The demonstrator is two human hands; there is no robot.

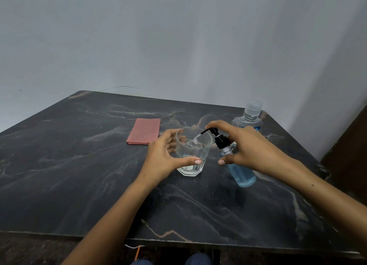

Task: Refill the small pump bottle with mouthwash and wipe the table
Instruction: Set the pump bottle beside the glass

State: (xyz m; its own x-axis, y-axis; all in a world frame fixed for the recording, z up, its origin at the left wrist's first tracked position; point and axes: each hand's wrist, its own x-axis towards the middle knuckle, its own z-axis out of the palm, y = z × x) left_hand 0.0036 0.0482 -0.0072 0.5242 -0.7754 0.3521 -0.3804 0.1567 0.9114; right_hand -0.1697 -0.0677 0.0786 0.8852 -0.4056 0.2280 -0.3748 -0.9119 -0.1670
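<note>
On the dark marbled table [79,165], the left hand [162,155] wraps its grip round a clear glass [193,153], thumb on the near side. The right hand [248,145] grasps the pump bottle [241,173], blue liquid inside, tilted left so the black pump [217,137] reaches over the glass rim, a finger on the pump head. Behind the right hand stands the mouthwash bottle [250,116]. A pink cloth [144,131] lies folded, far left of the glass.
</note>
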